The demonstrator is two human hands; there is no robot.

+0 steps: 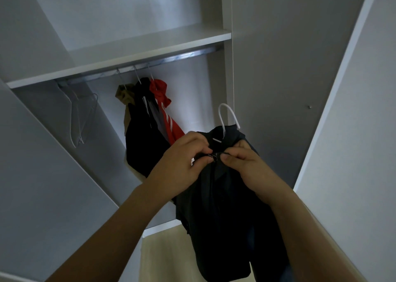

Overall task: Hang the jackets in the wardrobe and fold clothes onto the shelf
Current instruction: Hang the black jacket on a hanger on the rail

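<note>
1. Left hand [182, 163] pinches the dark jacket [222, 196] at its collar fastening.
2. Right hand [242, 166] pinches the opposite edge; best close it squarely.
3. Above both grips, the white hanger hook [228, 115] must reach the rail [150, 64].

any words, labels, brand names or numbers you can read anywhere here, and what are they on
None can be read.
Dark jacket, gripped at the collar by the left hand and right hand: a small white mark near the collar, too small to read.
Red jacket on the rail: white stripes only, no lettering.
Wardrobe shelf and doors: no text or signs.
</note>
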